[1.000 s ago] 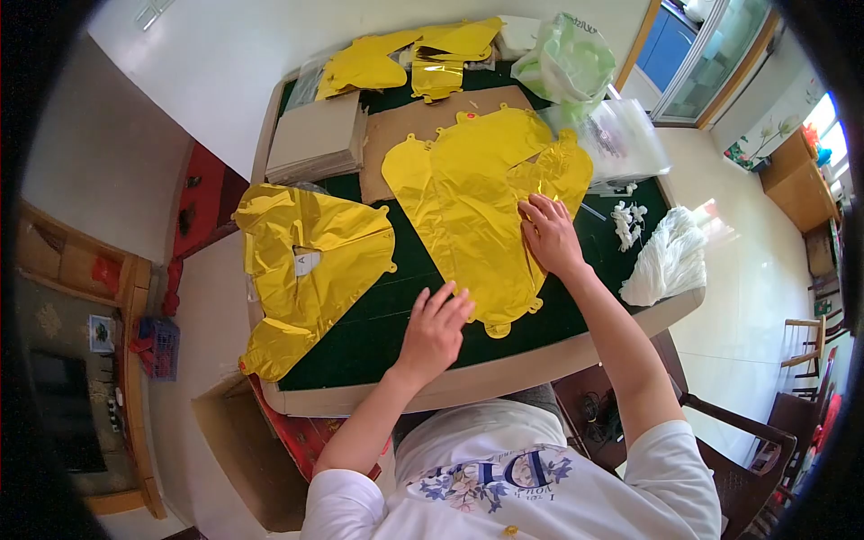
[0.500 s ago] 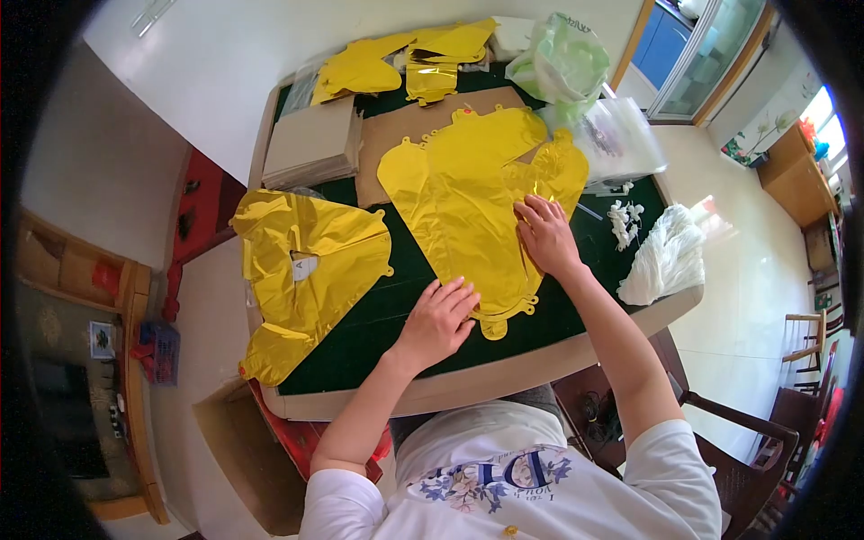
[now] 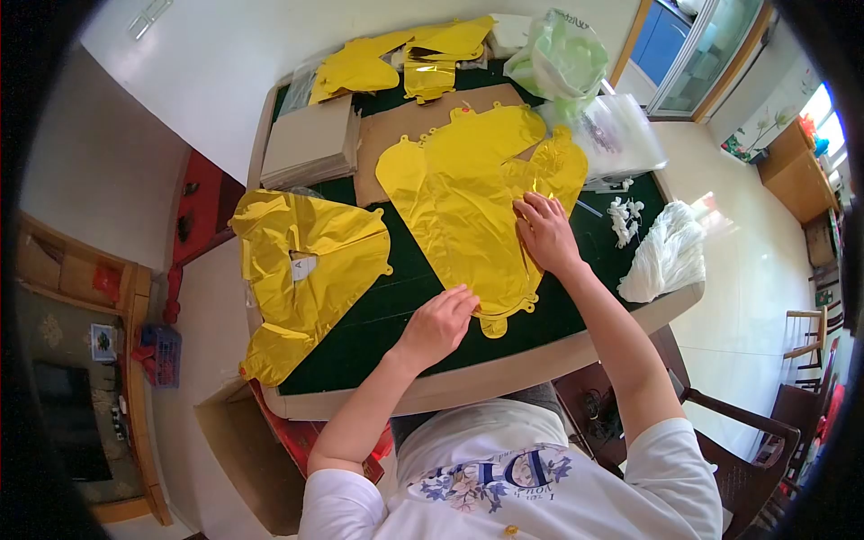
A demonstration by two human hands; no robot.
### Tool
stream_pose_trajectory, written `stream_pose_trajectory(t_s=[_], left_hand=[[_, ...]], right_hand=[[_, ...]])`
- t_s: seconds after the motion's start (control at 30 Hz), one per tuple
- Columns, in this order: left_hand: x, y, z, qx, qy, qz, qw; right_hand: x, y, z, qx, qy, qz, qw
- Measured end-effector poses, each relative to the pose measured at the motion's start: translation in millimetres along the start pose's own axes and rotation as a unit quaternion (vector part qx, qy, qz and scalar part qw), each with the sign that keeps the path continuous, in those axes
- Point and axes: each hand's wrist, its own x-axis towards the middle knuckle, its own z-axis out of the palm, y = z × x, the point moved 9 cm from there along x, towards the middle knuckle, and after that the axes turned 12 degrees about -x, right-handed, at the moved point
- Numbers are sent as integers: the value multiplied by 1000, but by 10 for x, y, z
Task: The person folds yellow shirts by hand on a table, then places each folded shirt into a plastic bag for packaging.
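Observation:
A flat, uninflated yellow foil balloon (image 3: 459,198) with small tabs along its outline lies in the middle of the green-topped table. My left hand (image 3: 434,326) is at its lower left edge, fingers drawn together and pinching the foil there. Higher up on the right, my right hand (image 3: 547,236) rests on the balloon with its fingers laid out over the foil. Part of the balloon's right side is folded over near that hand. To the left lies a second yellow foil balloon (image 3: 337,247), crumpled, with a white label marked A (image 3: 304,268) showing.
A stack of grey-brown cardboard sheets (image 3: 306,144) stands at the back left, beside a flat cardboard piece (image 3: 371,166). More yellow foil (image 3: 355,70) lies behind. Clear plastic sleeves (image 3: 621,135), a pale green plastic bag (image 3: 558,58) and a white bundle (image 3: 666,254) occupy the right side.
My left hand's fingers, spread over the balloon's lower left edge before, have closed together into a pinch on it. The right hand has hardly moved.

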Motion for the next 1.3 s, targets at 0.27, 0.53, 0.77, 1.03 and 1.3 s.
stream_pose_trajectory(t_s=[0.27,0.53,0.77,1.03,1.3], left_hand=[[-19,9,-17,3,0,28,1000],[-107,38,-7,-10,-1,39,999],[16,77,-15,58,32,2,998],[73,181,279,24,-9,-6,1000],[81,141,282,10,7,-11,1000]], right_hand=[[0,4,2,5,-3,2,1000],[0,8,21,7,-8,4,1000],[-10,5,20,8,-8,2,1000],[-8,18,22,12,-8,6,1000],[-8,21,17,16,-4,7,1000]])
